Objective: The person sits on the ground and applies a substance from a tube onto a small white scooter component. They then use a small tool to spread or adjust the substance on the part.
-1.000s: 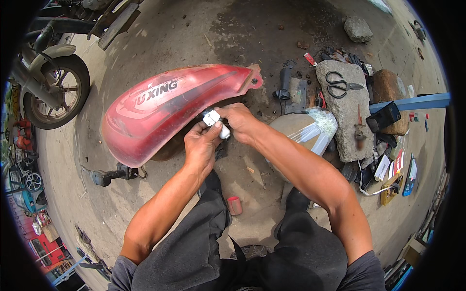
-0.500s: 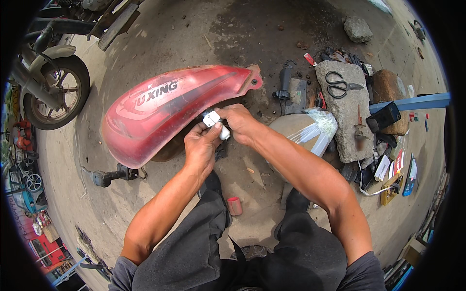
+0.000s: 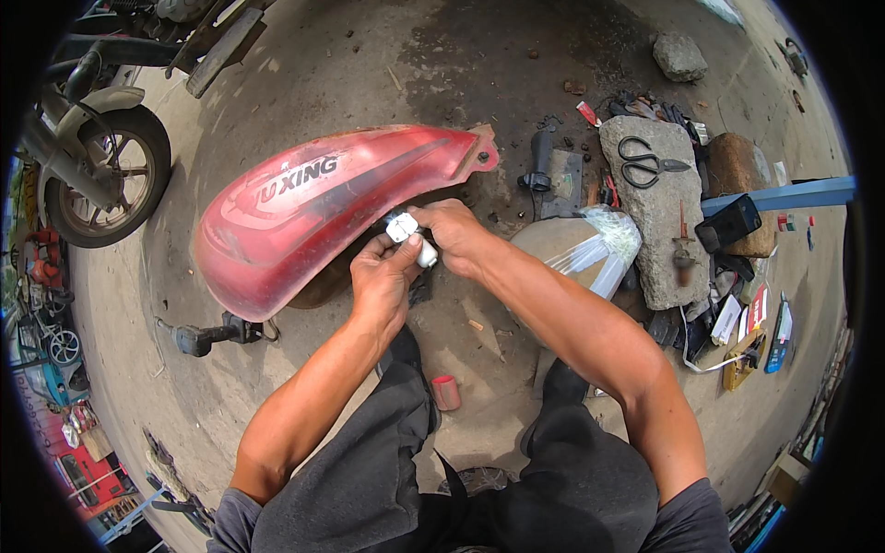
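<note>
A red motorcycle fuel tank [image 3: 313,207] lies on its side on the ground before me. Against its near lower edge is a small silver-white fuel valve [image 3: 403,228] with a rounded bowl. My left hand [image 3: 381,276] pinches this valve between thumb and fingers from the near side. From the right, my right hand [image 3: 454,235] is closed, its curled fingertips against the valve's upper side by the tank. Those fingertips are partly hidden, so a small part between them cannot be made out.
To the right, a stone slab [image 3: 650,249] carries black scissors [image 3: 645,164]; a phone [image 3: 728,221] sits beside it. A plastic-wrapped rounded object [image 3: 590,244] is near my right forearm. A red cup-like piece [image 3: 446,393] lies between my feet. A motorcycle wheel [image 3: 111,180] stands left.
</note>
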A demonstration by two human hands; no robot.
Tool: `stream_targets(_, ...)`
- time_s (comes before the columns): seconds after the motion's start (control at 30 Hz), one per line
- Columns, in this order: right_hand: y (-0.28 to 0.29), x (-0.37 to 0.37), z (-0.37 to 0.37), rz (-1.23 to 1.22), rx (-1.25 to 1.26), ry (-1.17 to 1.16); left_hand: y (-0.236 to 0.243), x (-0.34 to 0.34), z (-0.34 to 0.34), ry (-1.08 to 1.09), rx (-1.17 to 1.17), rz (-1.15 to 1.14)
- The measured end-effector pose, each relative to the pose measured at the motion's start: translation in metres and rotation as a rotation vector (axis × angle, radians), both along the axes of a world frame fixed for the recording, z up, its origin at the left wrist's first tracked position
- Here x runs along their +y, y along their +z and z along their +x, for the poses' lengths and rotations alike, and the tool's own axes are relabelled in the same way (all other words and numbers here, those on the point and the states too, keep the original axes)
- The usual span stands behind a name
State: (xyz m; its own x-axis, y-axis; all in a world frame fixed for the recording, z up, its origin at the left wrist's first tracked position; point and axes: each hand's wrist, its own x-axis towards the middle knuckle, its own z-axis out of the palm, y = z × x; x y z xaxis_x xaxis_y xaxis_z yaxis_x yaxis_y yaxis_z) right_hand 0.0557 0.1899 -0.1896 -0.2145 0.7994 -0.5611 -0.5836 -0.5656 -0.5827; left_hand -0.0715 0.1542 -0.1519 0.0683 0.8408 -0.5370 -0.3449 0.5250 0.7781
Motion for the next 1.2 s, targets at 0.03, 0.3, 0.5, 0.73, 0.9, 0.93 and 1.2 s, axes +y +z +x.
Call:
stream_targets(0.03,0.0004,-0.0011,0.0008,-0.002,0.006,-0.003,-0.0001,0.0001,0.0002,0.001,0.001,-0.001)
stream_targets(0.3,0.0027,-0.0002,0.0017,-0.014,0.03,-0.001,-0.0006,-0.0003,-0.0001,0.005,-0.01,0.003)
stream_targets(0.5,0.0012,0.0003,-0.0026,-0.017,-0.01,-0.025,0.0015,-0.0001,-0.0001,0.003,0.003,-0.001)
stream_targets(0.73,0.0003,-0.0008,0.004,0.014,-0.005,0.011,0.0019,-0.0002,0.0005,0.0,0.0,-0.006)
stream_targets(0.9,0.0027,0.0004,-0.001,-0.007,-0.012,-0.027,0.0023,-0.0001,0.0009,0.006,-0.003,-0.006)
stream_targets(0.93,0.004,-0.0001,-0.0013,-0.014,-0.007,-0.031,0.0029,-0.0001,0.0007,0.006,0.003,-0.009)
stream_targets(1.2,0.0056,-0.0009,0.0039,0.005,0.004,0.003,-0.0002,-0.0003,0.0006,0.043,0.0,0.007)
